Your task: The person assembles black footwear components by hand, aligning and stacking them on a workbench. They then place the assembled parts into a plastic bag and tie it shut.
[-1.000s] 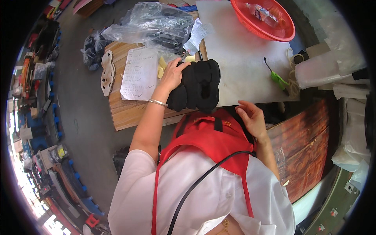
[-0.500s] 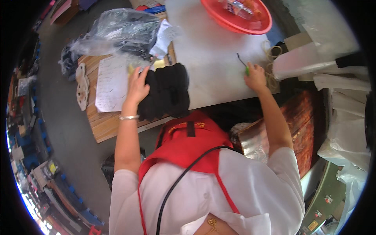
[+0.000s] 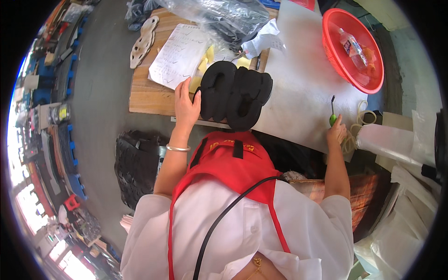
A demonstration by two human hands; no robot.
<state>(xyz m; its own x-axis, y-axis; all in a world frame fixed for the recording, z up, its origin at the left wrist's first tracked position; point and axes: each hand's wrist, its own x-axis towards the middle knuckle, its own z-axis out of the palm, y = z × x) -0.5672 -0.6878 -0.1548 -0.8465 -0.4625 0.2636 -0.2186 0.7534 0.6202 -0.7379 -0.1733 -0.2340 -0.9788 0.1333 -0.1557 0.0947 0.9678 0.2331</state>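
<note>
My left hand [image 3: 186,108] is beside a black, thick, padded piece with rounded lobes and oval openings [image 3: 221,93]. Its fingers are stretched apart and the thumb is close to the black edge; whether it touches cannot be told. The black piece looks stacked or folded and lies at the table's near edge, in front of my red apron. On the right, my right hand [image 3: 336,134] has its fingers at the green handle of a small tool with a thin, bent dark shaft [image 3: 332,119]. The shaft points away from me, over the grey tabletop.
Written papers [image 3: 179,56] lie on a wooden board [image 3: 142,95], with a beige perforated piece [image 3: 143,43] at its left edge. Clear plastic bags [image 3: 224,18] spread behind. A red basket [image 3: 331,58] holds a plastic bottle [image 3: 353,49]. Coiled cord [image 3: 366,116] sits near my right hand.
The view has swung, so the table appears shifted to the right and lower. My left thumb and fingers now show spread beside the black piece. My right hand stays by the green-handled tool.
</note>
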